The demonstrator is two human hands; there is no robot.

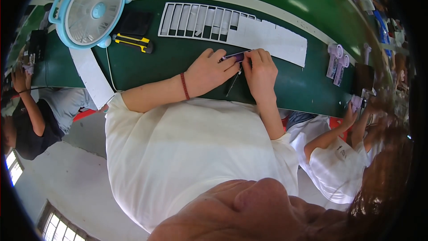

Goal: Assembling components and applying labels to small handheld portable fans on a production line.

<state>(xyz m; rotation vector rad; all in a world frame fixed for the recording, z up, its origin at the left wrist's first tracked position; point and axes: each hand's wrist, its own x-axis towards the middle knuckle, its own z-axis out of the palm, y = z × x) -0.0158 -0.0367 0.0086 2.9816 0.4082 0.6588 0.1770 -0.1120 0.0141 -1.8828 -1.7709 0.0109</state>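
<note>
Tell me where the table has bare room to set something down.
Bare table lies between the cutter and the left forearm, and again right of the right hand, short of the lilac items. It is crowded around the purple piece, between that hand and the left hand, near the white board.

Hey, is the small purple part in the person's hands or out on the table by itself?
In hand: the purple part shows at the fingers of the left hand, with the right hand's fingertips at its end.
</note>
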